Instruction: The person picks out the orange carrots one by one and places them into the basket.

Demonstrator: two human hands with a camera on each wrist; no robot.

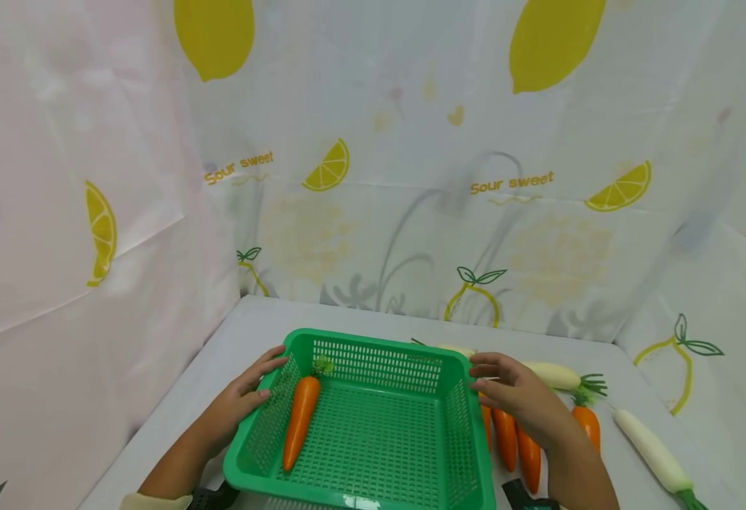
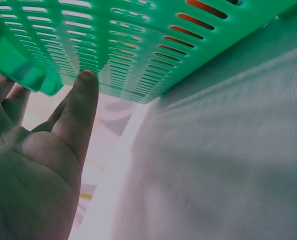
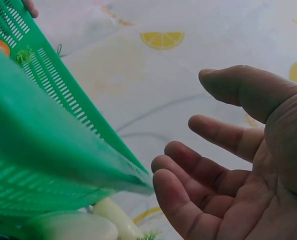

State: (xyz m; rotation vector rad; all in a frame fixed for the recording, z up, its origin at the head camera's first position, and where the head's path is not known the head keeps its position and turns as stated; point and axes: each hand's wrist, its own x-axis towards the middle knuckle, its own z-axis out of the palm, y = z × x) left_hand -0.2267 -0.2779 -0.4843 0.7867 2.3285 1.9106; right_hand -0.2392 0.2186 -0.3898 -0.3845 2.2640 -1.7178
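A green plastic basket (image 1: 382, 418) sits on the table in front of me, with one orange carrot (image 1: 301, 423) lying along its left side. My left hand (image 1: 235, 407) is at the basket's left side, its fingertips at the rim. In the left wrist view the thumb (image 2: 81, 110) lies straight against the slotted wall. My right hand (image 1: 526, 400) is beside the right rim, above several carrots (image 1: 529, 457). The right wrist view shows its fingers loosely bent, holding nothing, with the fingertips close to the basket's corner (image 3: 138, 175). Contact there cannot be told.
White radishes lie right of the basket: one radish (image 1: 554, 375) behind my right hand, another radish (image 1: 653, 450) farther right, and a third partly hidden behind the basket. One more carrot (image 1: 586, 421) lies between them. Lemon-print cloth (image 1: 373, 234) walls the table (image 1: 321, 315) at the back and sides.
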